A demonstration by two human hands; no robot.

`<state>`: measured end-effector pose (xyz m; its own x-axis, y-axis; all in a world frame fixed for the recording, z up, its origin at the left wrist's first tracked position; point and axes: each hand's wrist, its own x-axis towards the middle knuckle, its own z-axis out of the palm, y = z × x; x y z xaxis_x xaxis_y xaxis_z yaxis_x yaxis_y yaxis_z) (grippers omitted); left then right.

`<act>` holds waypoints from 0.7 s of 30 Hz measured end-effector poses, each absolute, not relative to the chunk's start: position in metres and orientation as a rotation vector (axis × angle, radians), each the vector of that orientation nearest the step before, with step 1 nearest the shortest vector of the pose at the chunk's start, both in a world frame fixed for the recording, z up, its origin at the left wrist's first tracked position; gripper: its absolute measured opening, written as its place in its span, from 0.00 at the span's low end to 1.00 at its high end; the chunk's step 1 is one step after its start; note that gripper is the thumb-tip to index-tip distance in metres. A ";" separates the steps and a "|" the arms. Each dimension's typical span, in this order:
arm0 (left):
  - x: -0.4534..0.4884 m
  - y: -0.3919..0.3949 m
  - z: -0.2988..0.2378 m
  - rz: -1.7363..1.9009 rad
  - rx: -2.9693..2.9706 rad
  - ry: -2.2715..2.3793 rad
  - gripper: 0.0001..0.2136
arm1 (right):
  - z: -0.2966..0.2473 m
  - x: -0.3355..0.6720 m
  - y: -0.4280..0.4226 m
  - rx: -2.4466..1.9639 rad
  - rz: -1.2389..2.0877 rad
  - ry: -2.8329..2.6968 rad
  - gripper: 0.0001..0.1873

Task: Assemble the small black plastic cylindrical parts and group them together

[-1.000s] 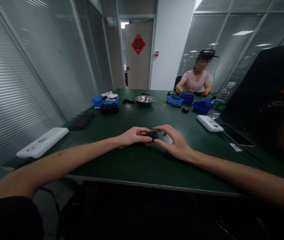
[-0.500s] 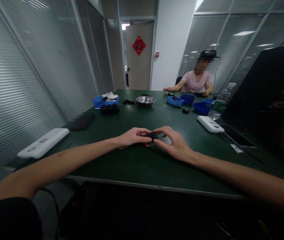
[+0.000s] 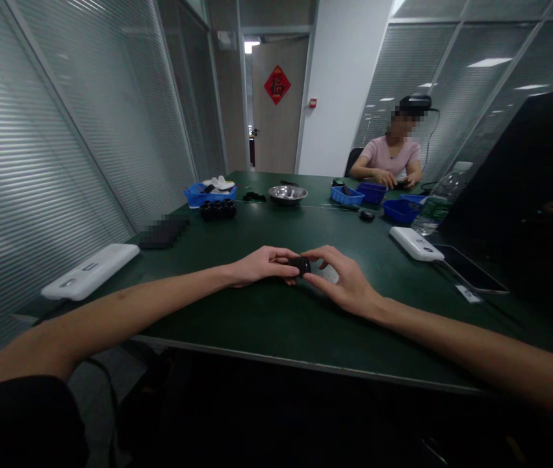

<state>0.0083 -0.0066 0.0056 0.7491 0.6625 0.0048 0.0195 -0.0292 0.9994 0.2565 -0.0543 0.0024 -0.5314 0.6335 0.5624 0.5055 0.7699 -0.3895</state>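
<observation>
Just above the green table [image 3: 251, 318], a small black rounded object [image 3: 301, 265] with a glossy surface is between my two hands; its exact kind does not show. My left hand [image 3: 269, 265] is closed on it from the left, thumb on the near side and fingers behind. From the right, my right hand [image 3: 342, 279] curves thumb and index finger around its end, the fingertips at its upper and lower edges. My fingers hide much of the object.
Beyond my hands stand a metal bowl [image 3: 288, 195], black round parts [image 3: 218, 209], a blue basket [image 3: 193, 195] and blue trays [image 3: 399, 210]. White devices lie left [image 3: 91, 272] and right [image 3: 413, 244], near a phone [image 3: 471, 268] and bottle [image 3: 439, 205]. A person [image 3: 393, 156] sits across.
My hands keep nearly the same pose around the black object, which looks slightly turned. The view has shifted a little. The person across has drawn an outstretched hand in towards the other.
</observation>
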 end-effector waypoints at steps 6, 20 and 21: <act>0.008 -0.006 0.005 0.575 1.530 0.581 0.23 | 0.002 0.257 -0.055 -0.782 0.214 -2.232 0.19; 0.007 -0.003 0.001 0.558 1.535 0.561 0.21 | 0.003 0.257 -0.057 -0.863 0.232 -2.218 0.20; 0.007 -0.003 0.001 0.559 1.532 0.561 0.21 | 0.003 0.257 -0.057 -0.884 0.235 -2.219 0.20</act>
